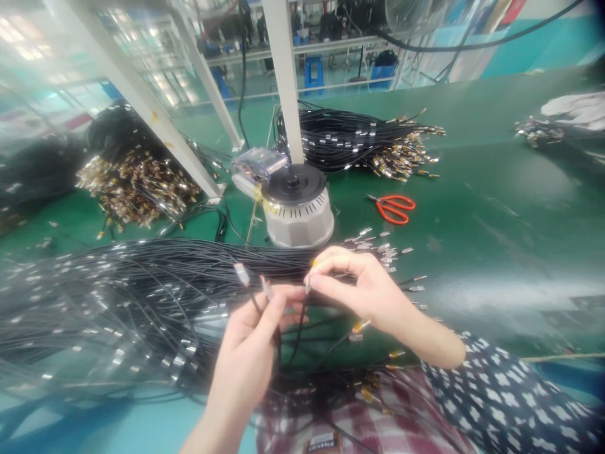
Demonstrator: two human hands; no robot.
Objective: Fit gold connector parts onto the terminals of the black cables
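My left hand (pixel 253 340) is closed around a few thin black cables whose metal-tipped ends (pixel 242 273) stick up above its fingers. My right hand (pixel 359 284) pinches the tip of another black cable (pixel 299 328) between thumb and forefinger, close to the left hand's fingertips. Both hands hover over a big spread of black cables (pixel 118 296) lying across the green table (pixel 496 208). More connector ends (pixel 382 249) fan out just behind the right hand.
A grey round tape dispenser (pixel 297 205) stands just behind the hands, beside a white post (pixel 283 75). Orange scissors (pixel 394 208) lie to its right. Further cable bundles (pixel 368 142) with gold connectors (pixel 137 186) sit behind. Another person's white-gloved hand (pixel 576 110) is at far right.
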